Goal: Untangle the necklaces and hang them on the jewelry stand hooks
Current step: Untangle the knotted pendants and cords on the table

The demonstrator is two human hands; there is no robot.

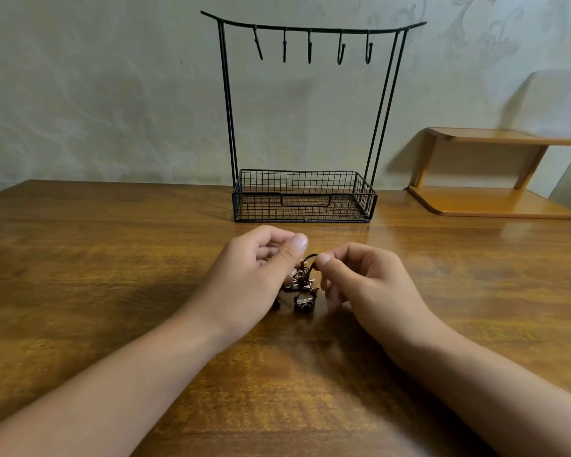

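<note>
Fingers [323, 258] of right hand [360, 285] pinch a dark cord [309, 257]; left hand [257, 272] hides the tangled necklaces [302, 288], grip unclear.

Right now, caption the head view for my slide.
Both hands pick at tangled necklaces before the empty black wire jewelry stand.

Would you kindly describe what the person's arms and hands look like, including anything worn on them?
Both forearms are bare as far as the frame's lower edge, with no sleeves in view. The left hand and right hand carry no visible rings, watch, bracelet or gloves. The fingernails look short and unpainted.
</note>
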